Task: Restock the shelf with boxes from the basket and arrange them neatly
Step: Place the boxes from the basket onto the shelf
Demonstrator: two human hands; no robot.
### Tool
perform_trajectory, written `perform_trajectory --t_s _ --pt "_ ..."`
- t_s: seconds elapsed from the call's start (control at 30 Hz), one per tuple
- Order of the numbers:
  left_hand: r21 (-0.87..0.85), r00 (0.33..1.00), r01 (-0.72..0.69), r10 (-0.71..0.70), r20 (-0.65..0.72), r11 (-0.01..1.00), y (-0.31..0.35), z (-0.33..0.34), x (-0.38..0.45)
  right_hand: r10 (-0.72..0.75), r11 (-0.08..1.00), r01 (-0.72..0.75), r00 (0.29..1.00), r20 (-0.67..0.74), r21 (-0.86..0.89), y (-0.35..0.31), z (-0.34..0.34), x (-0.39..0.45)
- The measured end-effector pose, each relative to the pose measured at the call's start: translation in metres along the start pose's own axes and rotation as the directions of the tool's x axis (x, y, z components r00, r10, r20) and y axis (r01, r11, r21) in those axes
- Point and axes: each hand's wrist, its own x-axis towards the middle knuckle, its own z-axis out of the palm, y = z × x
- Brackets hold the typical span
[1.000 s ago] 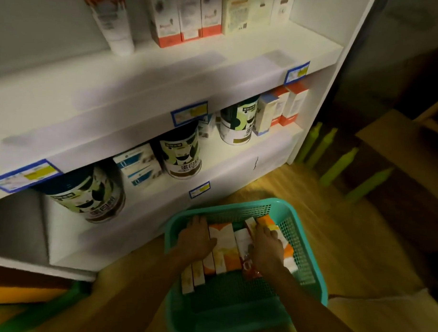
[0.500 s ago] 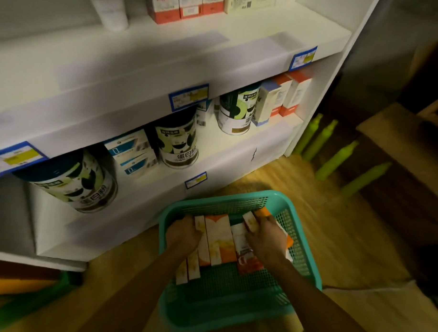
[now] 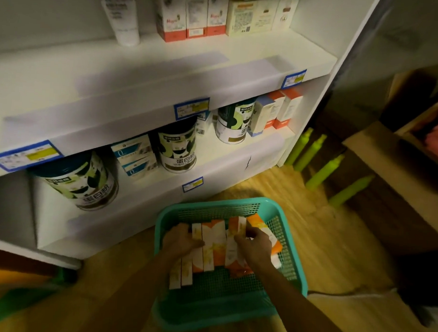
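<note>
You are crouching over the teal basket [image 3: 294, 255] on the floor in front of the white shelf [image 3: 150, 99], and both hands are down among the orange-and-white boxes [image 3: 214, 242] lying side by side inside it. Your left hand [image 3: 181, 241] is curling its fingers round the left end of the row, and your right hand [image 3: 255, 246] is pinching a box at the right end, so you are squeezing the stack between them. To lift it well, you are wanting even pressure from both sides and the long faces kept flush, since a loose middle box looks likely to slip out. Raise the row level, clearing the basket rim. Open room is showing on the middle shelf board in front of the tube and cartons, and beside the tins [image 3: 178, 149] below.
</note>
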Motion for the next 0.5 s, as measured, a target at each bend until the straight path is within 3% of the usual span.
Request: perform_trajectory --t_s 0.17,0.5 --pt "0.05 1.0 -0.01 0.011 -0.008 0.999 -0.005 -0.013 0.005 0.028 0.998 -0.028 1.0 0.0 0.054 -0.005 0.002 0.001" --pt "-0.043 0.986 -0.168 0.167 -0.017 0.985 0.006 -0.061 -0.013 -0.027 0.996 0.032 0.998 -0.052 0.086 -0.051 -0.029 -0.011"
